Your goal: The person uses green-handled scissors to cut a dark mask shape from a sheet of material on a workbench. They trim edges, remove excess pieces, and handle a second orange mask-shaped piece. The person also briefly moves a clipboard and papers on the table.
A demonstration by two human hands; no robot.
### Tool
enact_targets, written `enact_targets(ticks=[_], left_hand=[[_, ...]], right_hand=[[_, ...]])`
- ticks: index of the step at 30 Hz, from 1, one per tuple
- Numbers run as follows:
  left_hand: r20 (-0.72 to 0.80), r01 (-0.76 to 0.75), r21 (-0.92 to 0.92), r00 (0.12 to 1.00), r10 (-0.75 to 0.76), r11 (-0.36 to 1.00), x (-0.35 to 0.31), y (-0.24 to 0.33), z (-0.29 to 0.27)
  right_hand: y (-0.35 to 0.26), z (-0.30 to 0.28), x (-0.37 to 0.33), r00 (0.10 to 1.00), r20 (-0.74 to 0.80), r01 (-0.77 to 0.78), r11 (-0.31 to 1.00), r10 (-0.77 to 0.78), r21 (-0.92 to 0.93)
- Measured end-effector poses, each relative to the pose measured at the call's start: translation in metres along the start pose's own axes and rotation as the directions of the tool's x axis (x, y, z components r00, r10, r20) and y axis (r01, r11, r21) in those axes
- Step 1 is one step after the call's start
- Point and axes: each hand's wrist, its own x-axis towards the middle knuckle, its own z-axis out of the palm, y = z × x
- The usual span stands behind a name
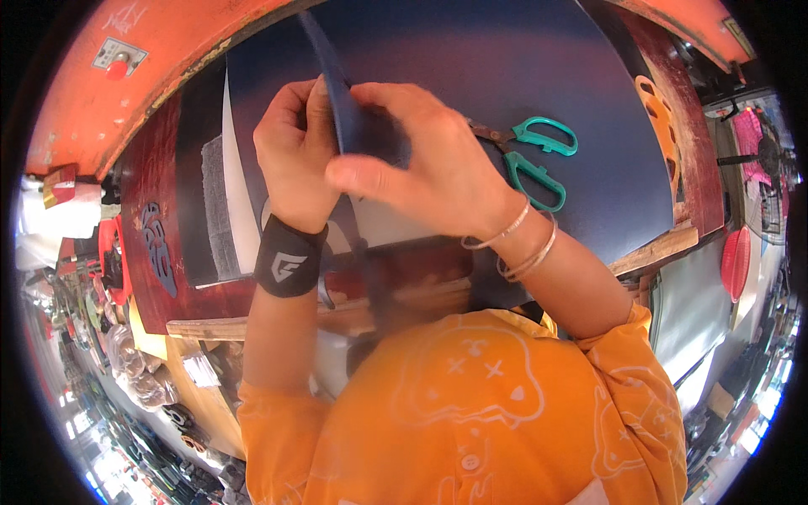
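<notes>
A dark blue strip of sheet material stands up edge-on between my hands, its lower part blurred by motion. My left hand, with a black wristband, is closed on the strip's left side. My right hand curls round the strip from the other side, thumb and forefinger against it; its further fingertips are hidden. Just right of that hand, scissors with teal handles lie on a large dark blue sheet, their blades partly hidden by the hand.
Orange machine panels with a red button frame the wooden table. An orange cut-out piece lies at the right edge, a dark cut-out piece at the left. A grey textured strip lies beside white paper. A fan stands far right.
</notes>
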Motion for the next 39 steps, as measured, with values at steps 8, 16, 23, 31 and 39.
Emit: enact_targets(ticks=[8,16,23,31,39], left_hand=[[0.078,-0.281,0.404,0.959,0.274,0.87,0.005,0.015,-0.001],[0.147,-0.258,0.438,0.966,0.214,0.861,0.003,0.01,-0.008],[0.284,0.467,-0.261,0.874,-0.395,0.845,-0.003,0.005,-0.027],[0.432,0.665,-0.369,0.742,-0.513,0.65,-0.003,-0.018,-0.015],[0.174,0.241,-0.273,0.965,-0.199,0.931,-0.029,-0.007,-0.001]], right_hand=[[-0.001,-0.007,0.002,0.995,-0.035,-0.087,0.99,0.092,0.109],[0.031,0.003,0.02,0.966,0.044,-0.255,0.927,0.253,0.273],[0.053,0.0,0.032,0.813,0.478,-0.579,0.549,0.332,0.603],[0.054,-0.008,0.01,0.725,0.555,-0.67,0.234,0.407,0.704],[0.021,-0.037,-0.029,0.797,0.427,-0.601,0.494,0.427,0.628]])
